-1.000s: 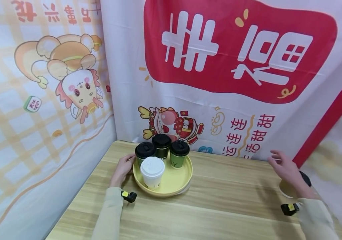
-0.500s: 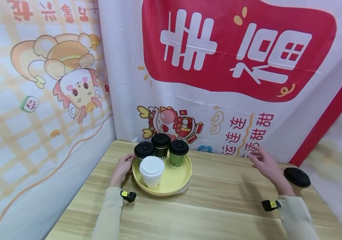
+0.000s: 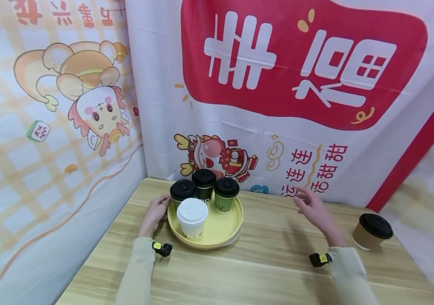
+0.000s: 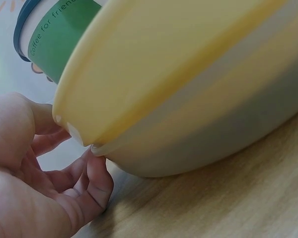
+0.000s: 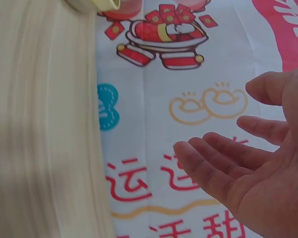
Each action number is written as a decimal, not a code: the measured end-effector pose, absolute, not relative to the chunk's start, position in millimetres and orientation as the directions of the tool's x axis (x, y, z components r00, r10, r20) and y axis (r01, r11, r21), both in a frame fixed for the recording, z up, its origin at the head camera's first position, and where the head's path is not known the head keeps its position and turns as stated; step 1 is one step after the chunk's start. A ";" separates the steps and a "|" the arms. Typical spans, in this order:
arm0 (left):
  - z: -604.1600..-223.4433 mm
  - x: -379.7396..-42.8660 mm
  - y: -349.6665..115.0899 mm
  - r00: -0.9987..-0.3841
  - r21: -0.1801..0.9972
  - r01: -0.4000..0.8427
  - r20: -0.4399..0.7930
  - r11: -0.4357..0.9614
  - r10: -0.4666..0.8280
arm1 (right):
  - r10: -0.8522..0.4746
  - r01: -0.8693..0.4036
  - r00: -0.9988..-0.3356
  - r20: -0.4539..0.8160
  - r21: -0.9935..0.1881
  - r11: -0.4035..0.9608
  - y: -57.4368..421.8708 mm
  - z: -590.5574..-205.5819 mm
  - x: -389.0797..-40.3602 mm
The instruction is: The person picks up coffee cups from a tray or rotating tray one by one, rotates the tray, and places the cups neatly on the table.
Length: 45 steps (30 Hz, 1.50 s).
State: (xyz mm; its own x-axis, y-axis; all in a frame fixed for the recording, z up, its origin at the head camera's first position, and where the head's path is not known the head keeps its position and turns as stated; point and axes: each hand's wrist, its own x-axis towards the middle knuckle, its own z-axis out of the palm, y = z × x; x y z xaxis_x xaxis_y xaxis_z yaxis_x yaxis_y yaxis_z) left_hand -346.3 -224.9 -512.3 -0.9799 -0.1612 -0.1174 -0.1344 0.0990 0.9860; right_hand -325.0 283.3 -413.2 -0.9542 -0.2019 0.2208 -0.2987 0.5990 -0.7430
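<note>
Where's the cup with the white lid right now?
In the head view, the white-lidded cup stands on the left side of the yellow tray, just in front of the black-lidded cup nearest the left hand.

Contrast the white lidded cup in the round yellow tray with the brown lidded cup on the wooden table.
The white lidded cup stands in the round yellow tray; the brown lidded cup stands on the wooden table. The white cup has a white lid; the brown cup has a black lid. Both are covered.
</note>
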 end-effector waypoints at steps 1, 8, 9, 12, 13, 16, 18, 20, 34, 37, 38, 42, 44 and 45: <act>-512.5 -346.1 -225.2 -0.980 0.986 -0.133 -0.117 0.097 -0.160 | -0.198 -0.289 -0.957 0.211 -0.751 0.594 279.5 -415.8 -326.1; -513.0 -344.2 -225.0 -0.980 0.984 -0.140 -0.122 0.109 -0.158 | -0.187 -0.236 -0.969 0.163 -0.830 0.505 249.7 -426.5 -328.5; -513.3 -344.5 -224.9 -0.979 0.984 -0.144 -0.125 0.109 -0.160 | -0.192 -0.236 -0.968 0.161 -0.842 0.485 245.4 -428.4 -328.6; -514.0 -345.6 -224.6 -0.978 0.982 -0.151 -0.131 0.115 -0.160 | -0.183 -0.218 -0.971 0.151 -0.871 0.440 233.6 -436.1 -330.0; -513.9 -345.7 -224.4 -0.978 0.982 -0.154 -0.135 0.113 -0.161 | -0.181 -0.212 -0.973 0.146 -0.875 0.435 229.9 -439.1 -330.7; -513.6 -346.2 -224.1 -0.978 0.981 -0.156 -0.137 0.116 -0.160 | -0.166 -0.184 -0.978 0.125 -0.892 0.412 219.7 -448.5 -333.4; -513.0 -345.9 -223.9 -0.978 0.981 -0.154 -0.135 0.118 -0.160 | -0.160 -0.162 -0.981 0.107 -0.907 0.388 213.3 -454.6 -335.7; -512.6 -345.8 -223.7 -0.978 0.981 -0.153 -0.133 0.121 -0.159 | -0.147 -0.135 -0.985 0.087 -0.923 0.359 207.5 -460.1 -337.9; -510.3 -345.9 -224.5 -0.978 0.983 -0.143 -0.123 0.116 -0.167 | -0.161 0.008 -0.986 -0.052 -0.965 0.262 172.4 -483.9 -343.3; -509.9 -345.7 -224.0 -0.978 0.984 -0.138 -0.118 0.109 -0.170 | -0.185 0.028 -0.980 -0.075 -0.969 0.246 168.7 -490.9 -343.9; -510.0 -345.9 -223.9 -0.979 0.985 -0.135 -0.116 0.106 -0.169 | -0.190 0.038 -0.978 -0.085 -0.971 0.238 167.4 -493.3 -344.2; -511.2 -346.2 -224.2 -0.979 0.987 -0.127 -0.110 0.098 -0.170 | -0.232 0.067 -0.966 -0.116 -0.976 0.207 161.9 -503.0 -345.2; -512.4 -346.4 -224.6 -0.979 0.987 -0.125 -0.108 0.097 -0.170 | -0.242 0.083 -0.961 -0.133 -0.975 0.205 157.9 -507.4 -346.1; -512.9 -346.3 -225.0 -0.979 0.987 -0.125 -0.107 0.098 -0.172 | -0.249 0.085 -0.959 -0.137 -0.975 0.207 155.6 -509.2 -346.4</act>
